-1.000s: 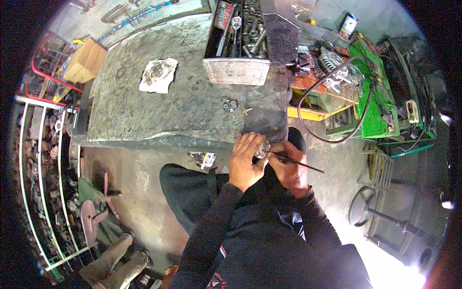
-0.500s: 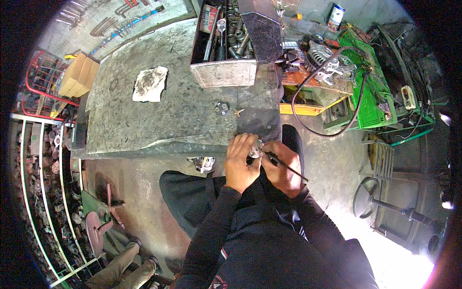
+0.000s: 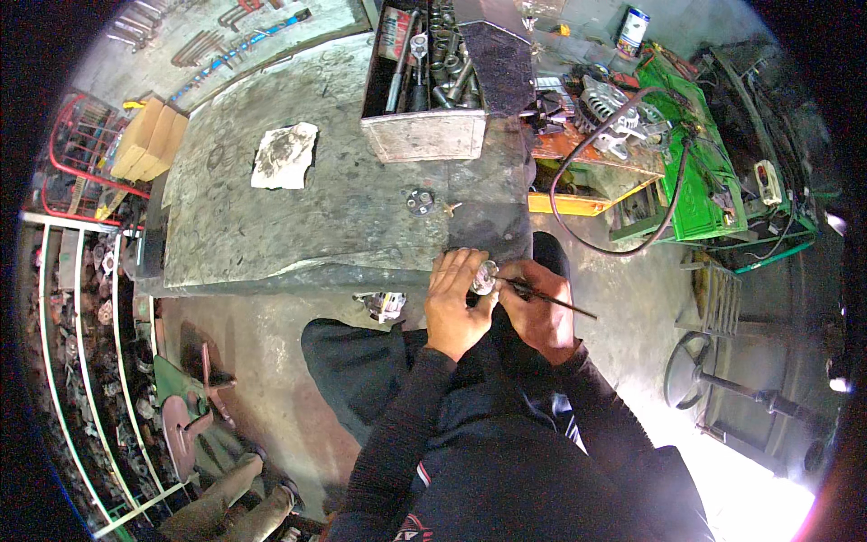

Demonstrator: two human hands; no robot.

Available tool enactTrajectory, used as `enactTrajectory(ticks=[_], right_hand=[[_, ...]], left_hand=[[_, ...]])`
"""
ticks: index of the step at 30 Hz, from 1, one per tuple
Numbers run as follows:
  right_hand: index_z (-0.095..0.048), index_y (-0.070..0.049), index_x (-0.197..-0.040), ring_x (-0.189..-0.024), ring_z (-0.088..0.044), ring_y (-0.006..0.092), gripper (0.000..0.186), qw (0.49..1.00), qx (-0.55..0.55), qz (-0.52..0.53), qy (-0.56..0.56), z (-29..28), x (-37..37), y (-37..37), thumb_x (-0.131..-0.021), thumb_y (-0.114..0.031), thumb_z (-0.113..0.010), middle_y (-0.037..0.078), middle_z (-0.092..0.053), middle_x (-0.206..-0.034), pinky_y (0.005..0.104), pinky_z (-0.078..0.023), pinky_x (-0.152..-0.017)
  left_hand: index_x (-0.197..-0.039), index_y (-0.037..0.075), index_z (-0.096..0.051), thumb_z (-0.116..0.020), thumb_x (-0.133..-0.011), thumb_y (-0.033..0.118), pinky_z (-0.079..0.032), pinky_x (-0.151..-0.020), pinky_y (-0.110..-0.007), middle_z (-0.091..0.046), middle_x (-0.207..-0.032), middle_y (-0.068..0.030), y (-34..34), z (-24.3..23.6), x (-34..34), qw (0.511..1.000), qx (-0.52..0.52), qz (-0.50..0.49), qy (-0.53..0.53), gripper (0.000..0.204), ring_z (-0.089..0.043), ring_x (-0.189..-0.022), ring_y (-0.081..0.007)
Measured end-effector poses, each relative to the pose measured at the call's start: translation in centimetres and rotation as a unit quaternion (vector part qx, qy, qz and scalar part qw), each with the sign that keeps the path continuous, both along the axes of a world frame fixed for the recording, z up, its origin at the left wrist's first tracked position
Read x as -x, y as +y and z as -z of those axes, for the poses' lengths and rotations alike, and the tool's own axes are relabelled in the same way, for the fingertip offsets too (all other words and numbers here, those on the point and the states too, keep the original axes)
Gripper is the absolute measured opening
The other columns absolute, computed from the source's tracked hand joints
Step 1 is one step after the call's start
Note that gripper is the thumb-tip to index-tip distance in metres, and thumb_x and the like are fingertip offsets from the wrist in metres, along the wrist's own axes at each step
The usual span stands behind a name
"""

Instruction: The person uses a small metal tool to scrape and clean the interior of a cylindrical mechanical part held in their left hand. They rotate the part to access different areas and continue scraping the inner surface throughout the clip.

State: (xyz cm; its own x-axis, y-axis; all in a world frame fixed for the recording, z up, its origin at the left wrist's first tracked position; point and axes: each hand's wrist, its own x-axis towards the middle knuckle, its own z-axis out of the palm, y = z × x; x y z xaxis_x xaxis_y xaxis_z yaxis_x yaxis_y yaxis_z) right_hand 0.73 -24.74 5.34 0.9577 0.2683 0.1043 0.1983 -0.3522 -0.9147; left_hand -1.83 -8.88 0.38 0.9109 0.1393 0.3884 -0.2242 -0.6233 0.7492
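Observation:
Just off the front edge of the workbench (image 3: 361, 278), my left hand (image 3: 453, 307) grips a small round shiny metal part (image 3: 485, 276) between thumb and fingers. My right hand (image 3: 540, 312) is closed around a thin dark rod-like tool (image 3: 571, 306). The tool's inner end meets or nearly meets the part's right side, and its long outer end points right and slightly toward me. My right fingers partly hide the tool's middle. On the bench beyond my hands lies a small dark round piece with metal studs (image 3: 420, 201), beside a small brass-coloured piece (image 3: 451, 209).
A metal box (image 3: 424, 138) of sockets and ratchets stands at the bench's back. A stained white cloth (image 3: 284, 156) lies left of it. An alternator (image 3: 614, 113) rests on an orange cabinet (image 3: 587, 155). A barred rack (image 3: 86, 361) and another person's legs (image 3: 226, 497) are at left.
The tool's outer end has swung away from me and to the right, as my right hand turned slightly. The round metal part now shows more of its face in my left hand.

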Motion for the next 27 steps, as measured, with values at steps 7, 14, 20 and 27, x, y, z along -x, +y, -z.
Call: enactTrajectory(ticks=[7,14,20,27], right_hand=[[-0.072,0.0,-0.1,-0.088,-0.077,0.0307,0.016,0.998,-0.039,-0.015,-0.04,0.6,0.0,0.4,-0.085,-0.002,-0.076,0.018,-0.076,-0.096,0.0376,-0.06,-0.079],[-0.071,0.0,-0.103,-0.087,-0.076,0.0329,0.018,0.998,0.053,-0.003,-0.029,-0.4,-1.8,-0.9,-0.086,-0.004,-0.076,0.017,-0.076,-0.098,0.0383,-0.06,-0.079],[-0.072,-0.001,-0.102,-0.088,-0.075,0.0346,0.018,0.996,-0.013,-0.042,-0.08,0.3,-0.5,-0.3,-0.085,-0.005,-0.076,0.017,-0.075,-0.099,0.0393,-0.06,-0.078],[-0.072,-0.001,-0.101,-0.084,-0.075,0.0344,0.019,0.994,0.026,-0.043,-0.096,0.6,-0.4,-0.1,-0.083,-0.005,-0.076,0.016,-0.075,-0.096,0.0403,-0.06,-0.074]], left_hand=[[-0.126,0.006,-0.068,-0.083,-0.075,0.01,-0.044,-0.113,-0.051,-0.068,-0.13,-0.0184,0.1,0.1,0.3,1.0,0.006,-0.013,0.006,0.054,-0.06,-0.127,-0.0419],[-0.127,0.006,-0.066,-0.084,-0.076,0.014,-0.049,-0.108,-0.048,-0.069,-0.129,-0.0171,0.1,-0.3,0.2,1.0,-0.01,0.003,-0.005,0.054,-0.063,-0.125,-0.0414],[-0.127,0.005,-0.066,-0.08,-0.073,0.006,-0.049,-0.108,-0.046,-0.069,-0.128,-0.0186,0.4,-0.4,0.2,1.0,0.022,-0.011,0.017,0.055,-0.062,-0.124,-0.0424],[-0.128,0.007,-0.067,-0.08,-0.07,0.005,-0.047,-0.111,-0.049,-0.067,-0.13,-0.0187,0.2,0.0,0.2,1.0,-0.008,-0.003,-0.004,0.059,-0.06,-0.127,-0.0422]])
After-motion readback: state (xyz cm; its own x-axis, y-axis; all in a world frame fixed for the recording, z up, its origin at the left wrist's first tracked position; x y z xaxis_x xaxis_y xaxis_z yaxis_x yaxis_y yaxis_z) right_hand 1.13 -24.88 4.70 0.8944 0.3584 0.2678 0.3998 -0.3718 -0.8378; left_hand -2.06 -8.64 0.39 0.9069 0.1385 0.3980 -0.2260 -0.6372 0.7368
